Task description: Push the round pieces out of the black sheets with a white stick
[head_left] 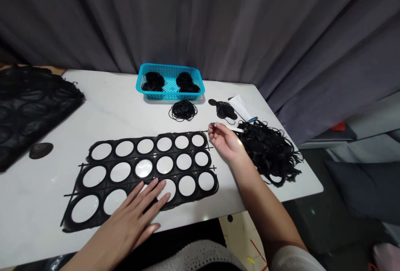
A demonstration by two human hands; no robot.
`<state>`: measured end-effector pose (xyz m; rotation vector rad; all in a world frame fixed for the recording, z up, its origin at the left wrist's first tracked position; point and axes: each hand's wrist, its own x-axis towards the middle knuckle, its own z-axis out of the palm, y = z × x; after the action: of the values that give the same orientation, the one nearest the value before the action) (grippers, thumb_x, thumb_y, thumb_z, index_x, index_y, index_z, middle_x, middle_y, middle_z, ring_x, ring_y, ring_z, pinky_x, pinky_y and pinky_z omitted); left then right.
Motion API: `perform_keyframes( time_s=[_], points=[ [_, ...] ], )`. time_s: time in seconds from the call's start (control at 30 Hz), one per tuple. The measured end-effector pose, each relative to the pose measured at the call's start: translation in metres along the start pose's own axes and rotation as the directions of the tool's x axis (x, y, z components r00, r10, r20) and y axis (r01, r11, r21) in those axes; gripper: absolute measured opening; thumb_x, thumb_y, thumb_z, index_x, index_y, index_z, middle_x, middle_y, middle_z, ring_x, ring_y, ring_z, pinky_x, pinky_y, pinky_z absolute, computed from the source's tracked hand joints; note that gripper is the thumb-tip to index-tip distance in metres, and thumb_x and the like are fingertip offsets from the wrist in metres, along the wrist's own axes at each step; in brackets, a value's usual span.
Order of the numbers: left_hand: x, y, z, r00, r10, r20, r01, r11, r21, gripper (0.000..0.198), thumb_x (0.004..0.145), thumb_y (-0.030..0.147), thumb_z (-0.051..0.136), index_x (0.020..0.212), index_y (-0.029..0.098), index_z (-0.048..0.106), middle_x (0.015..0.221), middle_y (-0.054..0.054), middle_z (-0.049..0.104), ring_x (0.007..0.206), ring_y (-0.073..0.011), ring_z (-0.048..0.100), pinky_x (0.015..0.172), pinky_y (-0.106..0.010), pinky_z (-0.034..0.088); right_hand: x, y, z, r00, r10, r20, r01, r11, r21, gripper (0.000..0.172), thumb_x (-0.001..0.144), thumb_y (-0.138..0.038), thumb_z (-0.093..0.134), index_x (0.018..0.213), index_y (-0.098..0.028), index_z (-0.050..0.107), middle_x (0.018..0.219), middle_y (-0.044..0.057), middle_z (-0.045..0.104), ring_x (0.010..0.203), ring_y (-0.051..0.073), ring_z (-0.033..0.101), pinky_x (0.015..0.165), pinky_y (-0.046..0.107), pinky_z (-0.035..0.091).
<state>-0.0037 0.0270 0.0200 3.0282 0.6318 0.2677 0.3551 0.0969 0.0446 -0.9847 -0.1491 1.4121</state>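
A flat black sheet (108, 163) with rows of round cut-outs lies in front of me, the white table showing through the holes. My left hand (137, 210) rests flat on its near edge, fingers stretched and spread, holding nothing. Just beyond the sheet's far right corner, my right hand (223, 140) is closed, palm partly turned up, around a slim tool (236, 129) with a white shaft and something blue near the fingertips. The fingers hide much of the tool, so its exact kind is unclear. A heap of curled black scraps (268, 150) lies right of this hand.
At the back stands a blue plastic basket (170, 96) with bundles of thin black rings. Another ring bundle (183, 110) lies before it. Black discs (225, 110) and a white paper (242, 106) lie further right. A stack of black sheets (34, 108) and a loose disc (41, 150) are left.
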Motion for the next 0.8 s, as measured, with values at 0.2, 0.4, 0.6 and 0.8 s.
perform_keyframes(
  time_s=[0.2, 0.4, 0.6, 0.8],
  points=[
    [-0.003, 0.001, -0.010, 0.998, 0.052, 0.029, -0.052, 0.999, -0.010, 0.068, 0.099, 0.053, 0.055, 0.158, 0.025, 0.036, 0.161, -0.007, 0.039, 0.145, -0.0261, 0.044, 0.123, -0.042, 0.028, -0.001, 0.004, 0.002, 1.000, -0.018, 0.022, 0.018, 0.999, -0.031, 0.017, 0.077, -0.016, 0.081, 0.076, -0.017, 0.064, 0.077, 0.002, 0.074, 0.067, 0.010, 0.066, 0.059, 0.017, 0.056],
    [-0.008, 0.004, -0.014, 0.998, 0.053, 0.015, -0.052, 0.998, -0.035, 0.062, 0.101, 0.046, 0.053, 0.157, 0.026, 0.037, 0.160, -0.006, 0.041, 0.145, -0.0231, 0.043, 0.125, -0.040, 0.022, 0.001, 0.006, -0.001, 1.000, -0.003, 0.030, 0.005, 0.999, -0.054, 0.017, 0.076, -0.015, 0.081, 0.075, -0.018, 0.065, 0.076, 0.002, 0.073, 0.066, 0.010, 0.066, 0.058, 0.018, 0.056],
    [-0.023, 0.009, -0.017, 0.999, 0.010, 0.045, -0.009, 1.000, -0.030, 0.060, 0.102, 0.042, 0.055, 0.157, 0.027, 0.036, 0.161, -0.004, 0.040, 0.148, -0.0227, 0.038, 0.126, -0.041, 0.022, 0.003, 0.011, -0.007, 1.000, -0.001, 0.026, 0.004, 0.996, -0.092, 0.022, 0.070, -0.017, 0.086, 0.074, -0.017, 0.065, 0.077, 0.002, 0.073, 0.067, 0.011, 0.066, 0.059, 0.019, 0.057],
    [-0.044, 0.013, -0.024, 0.988, -0.085, 0.129, 0.091, 0.995, -0.044, 0.067, 0.099, 0.035, 0.061, 0.159, 0.030, 0.030, 0.165, -0.005, 0.033, 0.152, -0.0258, 0.030, 0.126, -0.048, 0.021, 0.002, 0.015, -0.011, 1.000, 0.016, 0.020, -0.013, 0.990, -0.138, 0.021, 0.069, -0.017, 0.086, 0.075, -0.017, 0.066, 0.078, 0.002, 0.071, 0.068, 0.010, 0.066, 0.061, 0.018, 0.058]
  ],
)
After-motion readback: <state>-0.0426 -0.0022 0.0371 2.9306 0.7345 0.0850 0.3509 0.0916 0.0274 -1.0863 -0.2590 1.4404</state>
